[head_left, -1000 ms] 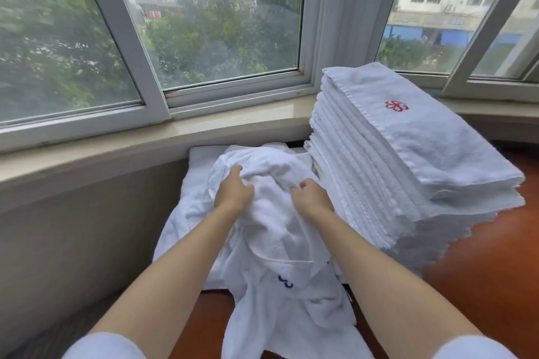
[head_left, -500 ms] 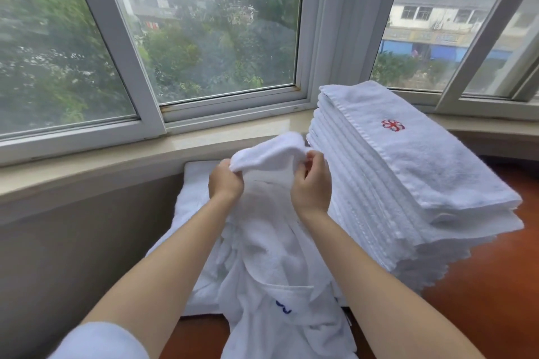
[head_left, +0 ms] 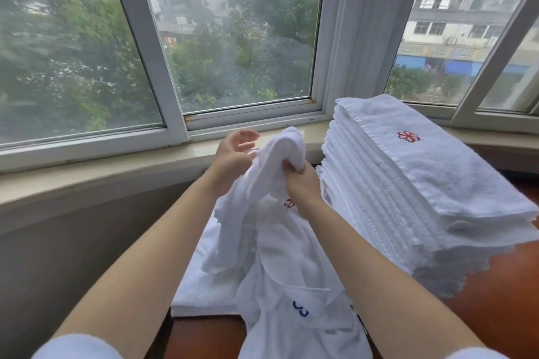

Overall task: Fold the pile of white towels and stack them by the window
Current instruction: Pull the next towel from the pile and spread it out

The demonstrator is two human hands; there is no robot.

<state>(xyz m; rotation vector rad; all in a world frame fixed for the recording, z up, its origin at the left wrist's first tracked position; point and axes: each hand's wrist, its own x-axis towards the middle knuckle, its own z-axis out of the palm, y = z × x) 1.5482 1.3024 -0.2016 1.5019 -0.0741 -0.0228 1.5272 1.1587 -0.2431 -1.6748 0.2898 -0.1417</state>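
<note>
Ahead of you a white-framed window (head_left: 172, 73) spans the view, its panes looking out on green trees (head_left: 73, 61) and grey apartment blocks. A pale stone sill (head_left: 122, 163) runs below the frames, above a plain grey wall (head_left: 58, 256). To your right, a second window (head_left: 466, 38) shows a building with a blue shopfront (head_left: 431, 63). A reddish-brown wooden tabletop (head_left: 495, 309) fills the lower right.

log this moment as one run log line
phase: picking up towel | right hand: grips raised towel | left hand: open beside it | folded stack: at window, right
</note>
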